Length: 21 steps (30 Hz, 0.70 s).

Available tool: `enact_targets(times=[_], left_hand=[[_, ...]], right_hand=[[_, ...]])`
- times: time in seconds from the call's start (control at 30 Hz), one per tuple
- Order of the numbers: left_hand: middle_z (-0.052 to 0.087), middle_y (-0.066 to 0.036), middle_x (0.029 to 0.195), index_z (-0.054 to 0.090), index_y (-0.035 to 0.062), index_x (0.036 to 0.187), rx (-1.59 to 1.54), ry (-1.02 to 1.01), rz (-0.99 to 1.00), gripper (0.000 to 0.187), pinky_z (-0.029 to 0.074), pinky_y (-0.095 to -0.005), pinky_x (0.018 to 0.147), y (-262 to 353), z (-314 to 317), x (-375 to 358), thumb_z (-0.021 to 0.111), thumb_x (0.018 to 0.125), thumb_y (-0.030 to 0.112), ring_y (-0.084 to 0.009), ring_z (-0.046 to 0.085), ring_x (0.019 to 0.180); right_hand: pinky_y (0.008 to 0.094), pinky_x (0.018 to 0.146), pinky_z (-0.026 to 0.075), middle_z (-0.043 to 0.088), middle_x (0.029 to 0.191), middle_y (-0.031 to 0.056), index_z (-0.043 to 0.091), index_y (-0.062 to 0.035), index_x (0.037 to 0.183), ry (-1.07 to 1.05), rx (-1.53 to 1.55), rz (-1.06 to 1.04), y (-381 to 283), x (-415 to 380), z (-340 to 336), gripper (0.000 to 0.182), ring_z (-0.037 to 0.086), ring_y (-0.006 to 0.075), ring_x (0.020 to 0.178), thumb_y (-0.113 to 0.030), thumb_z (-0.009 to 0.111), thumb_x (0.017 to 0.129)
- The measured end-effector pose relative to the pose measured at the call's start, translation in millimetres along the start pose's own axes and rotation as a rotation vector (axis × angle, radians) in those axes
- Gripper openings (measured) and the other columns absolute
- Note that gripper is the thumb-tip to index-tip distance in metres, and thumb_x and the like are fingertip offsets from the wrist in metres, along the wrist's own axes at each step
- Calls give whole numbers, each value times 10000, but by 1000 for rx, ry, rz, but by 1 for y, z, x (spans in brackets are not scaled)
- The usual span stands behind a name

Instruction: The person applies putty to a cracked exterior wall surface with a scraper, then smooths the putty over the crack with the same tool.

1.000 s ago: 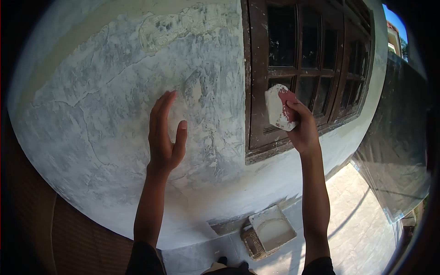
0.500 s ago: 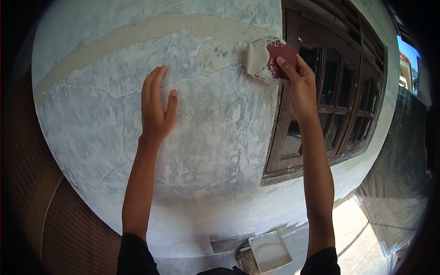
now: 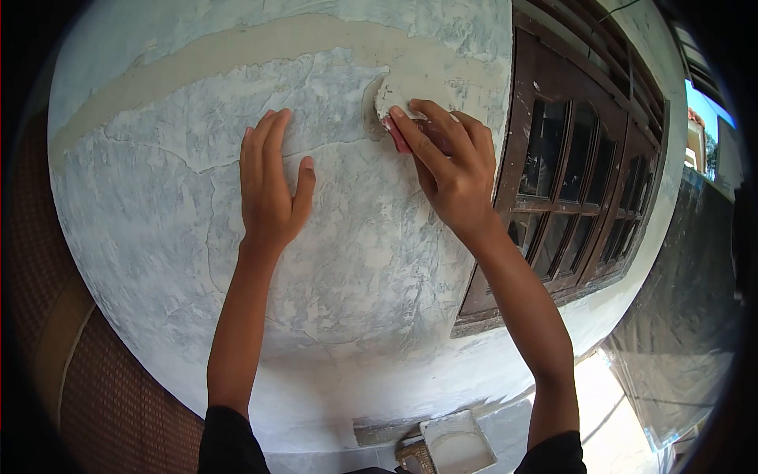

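Note:
My right hand (image 3: 458, 170) grips a red putty scraper (image 3: 397, 137) and holds it against the wall (image 3: 347, 237). Thick pale putty (image 3: 388, 96) clings around the scraper's edge, and a smooth wet patch (image 3: 442, 91) lies just right of it. Much of the scraper is hidden behind my fingers. My left hand (image 3: 272, 182) is open at the wall, fingers pointing up and thumb apart, holding nothing. Above both hands, a beige band of putty (image 3: 229, 51) curves across the grey-white, patchy surface.
A brown wooden window with glass panes (image 3: 564, 150) borders the wall on the right. Below stands a tray with pale putty (image 3: 458, 442) beside a woven item (image 3: 416, 454). Brown woven panelling (image 3: 118, 387) is at lower left, a dark sheet (image 3: 679, 292) at far right.
My right hand has moved left and slightly down with the scraper, away from the window edge. Fresh putty now covers the patch it crossed. My left hand stays nearly in place.

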State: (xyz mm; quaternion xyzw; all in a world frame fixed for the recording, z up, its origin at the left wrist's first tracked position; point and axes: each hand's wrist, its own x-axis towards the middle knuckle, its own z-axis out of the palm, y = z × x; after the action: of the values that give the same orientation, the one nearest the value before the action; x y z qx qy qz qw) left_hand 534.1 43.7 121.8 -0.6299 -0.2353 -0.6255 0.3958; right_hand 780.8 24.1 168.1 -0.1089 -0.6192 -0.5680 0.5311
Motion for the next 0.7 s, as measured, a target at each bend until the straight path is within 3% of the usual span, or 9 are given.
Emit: enact_targets(times=[0.27,0.7], left_hand=[[456,-186,1468,401,10,1463,1,-9,26,524,213,-549,1199,-2,0,-2,524,972,145,-355,397,1408],[460,-182,1467,411,12,1455,4,-17,45,521,210,-551,1200,-3,0,-3,529,972,169,-354,401,1409]], right_hand=[[316,742,416,663,1172,-21,722,-161,1234,-58,-111,-44,-3,-13,15,451,567,209,908,-119,697,786],[312,734,424,656,1162,-21,724,-152,1226,-107,-103,-39,-6,-19,19,442,576,223,923,-111,691,787]])
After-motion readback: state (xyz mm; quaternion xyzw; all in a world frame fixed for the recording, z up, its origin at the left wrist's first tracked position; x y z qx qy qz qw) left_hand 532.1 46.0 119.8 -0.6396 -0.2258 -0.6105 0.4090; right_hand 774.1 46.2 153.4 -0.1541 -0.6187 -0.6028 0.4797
